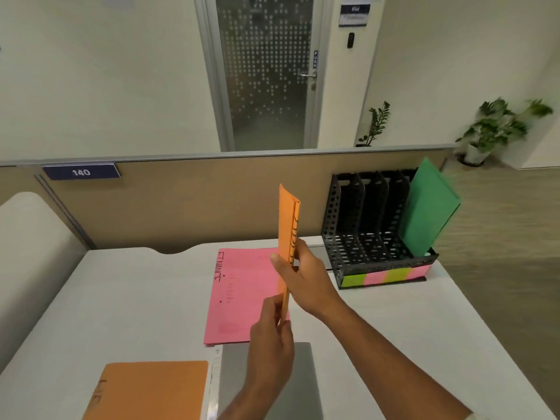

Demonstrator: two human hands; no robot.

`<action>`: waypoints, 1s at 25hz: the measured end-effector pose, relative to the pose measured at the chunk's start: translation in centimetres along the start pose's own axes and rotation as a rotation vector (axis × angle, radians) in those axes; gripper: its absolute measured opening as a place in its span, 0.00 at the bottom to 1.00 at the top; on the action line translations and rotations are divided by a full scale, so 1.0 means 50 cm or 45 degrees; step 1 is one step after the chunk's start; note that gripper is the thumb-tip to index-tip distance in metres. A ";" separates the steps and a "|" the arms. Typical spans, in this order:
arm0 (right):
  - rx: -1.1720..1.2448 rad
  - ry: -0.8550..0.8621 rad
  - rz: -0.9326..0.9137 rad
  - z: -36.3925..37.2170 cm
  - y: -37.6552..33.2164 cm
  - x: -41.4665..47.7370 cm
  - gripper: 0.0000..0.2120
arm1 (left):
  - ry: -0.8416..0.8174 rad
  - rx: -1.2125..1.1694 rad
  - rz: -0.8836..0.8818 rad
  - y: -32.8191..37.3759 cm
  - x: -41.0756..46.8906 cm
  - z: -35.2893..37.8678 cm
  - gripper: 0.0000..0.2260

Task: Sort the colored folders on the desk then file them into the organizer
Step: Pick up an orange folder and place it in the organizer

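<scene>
Standing edge-on, long axis upright, orange folder point(288, 234), left grip point(272, 344) clamped low, right grip point(306, 280) clamped mid-edge.

You hold one folder point(288, 234) upright on edge above the desk point(127, 298), your left hand point(271, 338) at its near end and your right hand point(306, 283) further up. Beneath it another folder point(239, 295) lies flat. A third folder point(148, 389) lies at the near left. The organizer point(375, 237) stands at the far right against the partition point(197, 201), a fourth folder point(427, 207) leaning in its rightmost slot.
</scene>
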State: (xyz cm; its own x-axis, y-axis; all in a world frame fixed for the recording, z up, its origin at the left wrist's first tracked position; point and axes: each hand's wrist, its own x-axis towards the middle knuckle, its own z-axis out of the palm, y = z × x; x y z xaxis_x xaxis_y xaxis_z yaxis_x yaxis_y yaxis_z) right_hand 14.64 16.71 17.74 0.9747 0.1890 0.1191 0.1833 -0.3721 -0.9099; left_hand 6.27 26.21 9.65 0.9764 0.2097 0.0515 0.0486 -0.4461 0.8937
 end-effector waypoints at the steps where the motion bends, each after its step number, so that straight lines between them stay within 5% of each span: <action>1: -0.059 0.046 -0.019 -0.038 -0.002 -0.003 0.16 | -0.023 0.004 0.019 0.016 -0.009 0.029 0.18; 4: -0.172 0.219 -0.067 -0.160 -0.002 -0.011 0.14 | -0.122 0.008 0.047 0.073 -0.030 0.124 0.19; 9: -0.332 0.535 -0.161 -0.339 0.013 -0.028 0.31 | -0.268 0.014 0.085 0.180 -0.028 0.276 0.22; 19: -0.591 0.869 -0.327 -0.644 0.057 0.024 0.14 | -0.386 0.086 0.288 0.367 0.143 0.545 0.28; 25: -0.632 0.870 -0.373 -0.709 0.118 0.086 0.16 | -0.421 -0.021 0.285 0.418 0.281 0.658 0.20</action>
State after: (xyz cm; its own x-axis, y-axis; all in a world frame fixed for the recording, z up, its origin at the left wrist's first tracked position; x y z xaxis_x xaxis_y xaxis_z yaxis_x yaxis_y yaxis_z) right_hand 24.41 -16.87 26.97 0.7141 -0.1858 0.6750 0.3165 -0.7743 -0.5480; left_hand 27.93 -8.77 14.40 0.9776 -0.1840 0.1018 -0.1738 -0.4343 0.8838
